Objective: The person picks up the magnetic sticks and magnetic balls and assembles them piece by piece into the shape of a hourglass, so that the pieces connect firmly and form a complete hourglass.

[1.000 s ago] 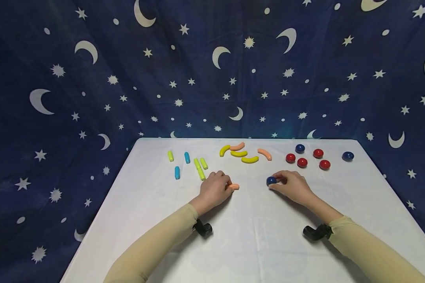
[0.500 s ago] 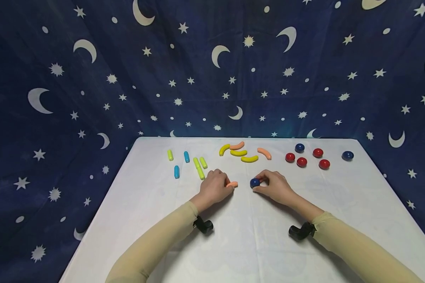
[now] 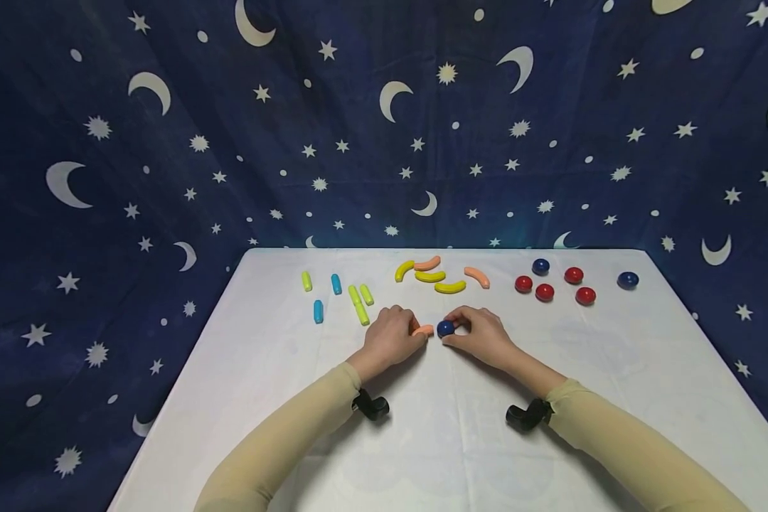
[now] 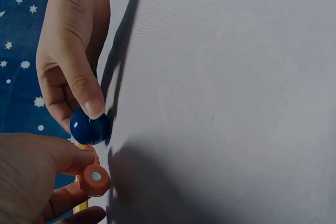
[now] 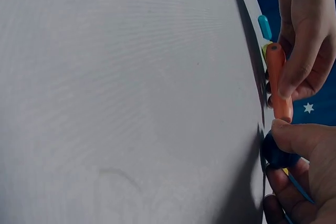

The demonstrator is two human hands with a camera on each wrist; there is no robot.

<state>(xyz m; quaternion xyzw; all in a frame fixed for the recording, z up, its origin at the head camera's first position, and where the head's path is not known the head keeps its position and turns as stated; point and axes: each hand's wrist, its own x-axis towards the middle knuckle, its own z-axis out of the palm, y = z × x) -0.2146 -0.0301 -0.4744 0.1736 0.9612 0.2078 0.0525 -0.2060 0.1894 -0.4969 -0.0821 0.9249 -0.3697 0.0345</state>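
One orange piece [image 3: 426, 330] is pinched narrowly by the person's left hand [image 3: 392, 336], just beside a blue ball [image 3: 445, 328] the right hand [image 3: 484, 338] pinches wider.

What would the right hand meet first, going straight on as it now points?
Likely the salmon-orange curved stick in the left hand; the glossy dark-blue ball held by the right hand would touch it first. The head view shows a narrow gap, though depth is unclear.

- Dark navy fabric backdrop [image 3: 352, 199], printed with pale crescent moons [image 3: 387, 101], stars [image 3: 446, 74] and dots [image 3: 455, 125]
- White-topped table [image 3: 454, 441], faintly creased, with rounded far corners
- Soft light across the tabletop
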